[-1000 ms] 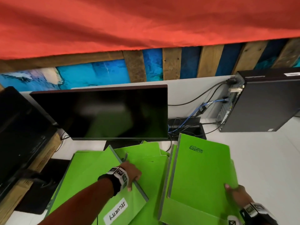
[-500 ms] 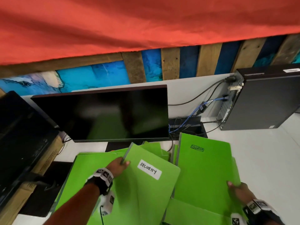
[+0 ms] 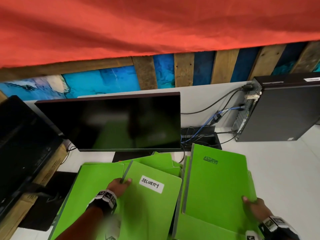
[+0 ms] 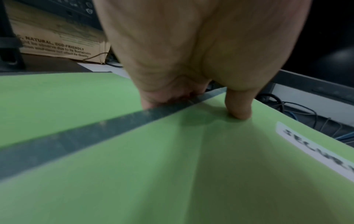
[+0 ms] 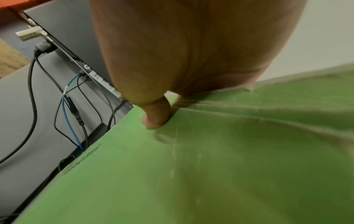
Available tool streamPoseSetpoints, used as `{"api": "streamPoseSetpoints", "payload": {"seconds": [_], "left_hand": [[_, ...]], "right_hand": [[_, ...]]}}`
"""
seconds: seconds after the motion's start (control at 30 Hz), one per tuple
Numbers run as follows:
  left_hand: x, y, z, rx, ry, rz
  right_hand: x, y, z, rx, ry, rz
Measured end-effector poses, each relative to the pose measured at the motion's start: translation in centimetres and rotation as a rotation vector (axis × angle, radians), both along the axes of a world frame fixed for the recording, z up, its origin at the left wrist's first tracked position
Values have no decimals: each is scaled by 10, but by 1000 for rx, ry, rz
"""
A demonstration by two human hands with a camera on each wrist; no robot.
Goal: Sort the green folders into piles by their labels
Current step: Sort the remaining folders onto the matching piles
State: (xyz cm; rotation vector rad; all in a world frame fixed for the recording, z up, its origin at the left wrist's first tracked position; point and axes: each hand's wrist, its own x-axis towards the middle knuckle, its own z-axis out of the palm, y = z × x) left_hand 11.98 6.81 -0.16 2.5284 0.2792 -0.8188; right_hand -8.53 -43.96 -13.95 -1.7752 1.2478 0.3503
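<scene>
Several green folders lie spread on the white desk in front of the monitor. My left hand (image 3: 121,185) pinches the grey spine edge of a folder (image 3: 152,205) with a white SECURITY label (image 3: 151,186); in the left wrist view the thumb (image 4: 238,106) lies on its cover (image 4: 191,166) with the fingers under the spine. My right hand (image 3: 252,205) grips the right edge of another folder (image 3: 216,184) with a scribbled-out black mark (image 3: 210,160). The right wrist view shows its thumb (image 5: 156,115) on that cover (image 5: 210,166), fingers hidden beneath.
A dark monitor (image 3: 110,123) stands just behind the folders. A black computer case (image 3: 285,110) with cables (image 3: 207,125) sits at the back right. At the left are a black device (image 3: 22,139) and a cardboard box (image 4: 57,40). White desk surface (image 3: 285,170) shows right of the folders.
My left hand flipped the SECURITY folder over so its label now faces up and reads upright, then shifted it slightly. The right hand has kept its hold on the marked folder.
</scene>
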Motion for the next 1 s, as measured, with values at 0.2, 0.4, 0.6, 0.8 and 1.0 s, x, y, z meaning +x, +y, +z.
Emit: {"api": "streamPoseSetpoints", "payload": {"seconds": [0.2, 0.4, 0.6, 0.8, 1.0], "left_hand": [[-1, 15, 5, 5, 185, -5], [-3, 26, -19, -19, 201, 2], [-1, 3, -11, 124, 161, 23], [7, -6, -7, 181, 111, 3], [10, -19, -7, 108, 117, -54]], "right_hand": [[4, 14, 29, 14, -56, -30], [4, 19, 36, 21, -33, -44], [3, 15, 33, 22, -37, -20], [2, 12, 35, 4, -48, 9], [0, 12, 36, -9, -40, 27]]}}
